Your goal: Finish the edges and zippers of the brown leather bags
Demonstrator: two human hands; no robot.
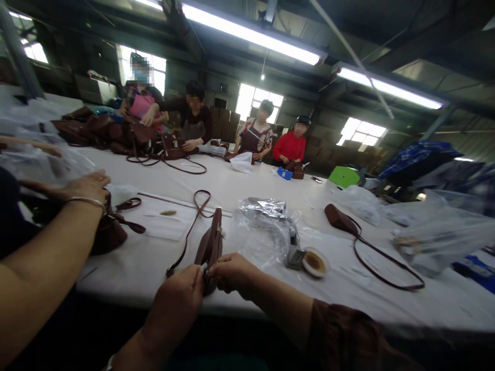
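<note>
We find a brown bag (pixel 209 242) at the near side of the white table (pixel 170 178), its long edge running away from the wearer. Its strap (pixel 189 234) lies along its left side and loops beyond its far end.

The left hand (pixel 178 296) is closed on the bag's near end, thumb and fingers drawn together. The right hand (pixel 234 273) meets it there, fingertips pinched at the same edge. We cannot tell exactly which part is pinched; a small pale detail shows between the hands.

To the right of the bag we note crumpled clear plastic (pixel 257 234), a grey block (pixel 295 257) and, just beside that, a shallow dish (pixel 326 266) with brown contents. Farther right lies a second bag (pixel 339 218), its long strap curving toward the near edge.

At left, a co-worker's hand (pixel 87 186), with a bracelet at the wrist, is over a dark brown bag (pixel 110 235). A white sheet (pixel 164 226) lies between that bag and the strap.

Across the table we count four people, with a heap of brown bags (pixel 95 129) at far left and a green panel (pixel 344 176) at far right.
</note>
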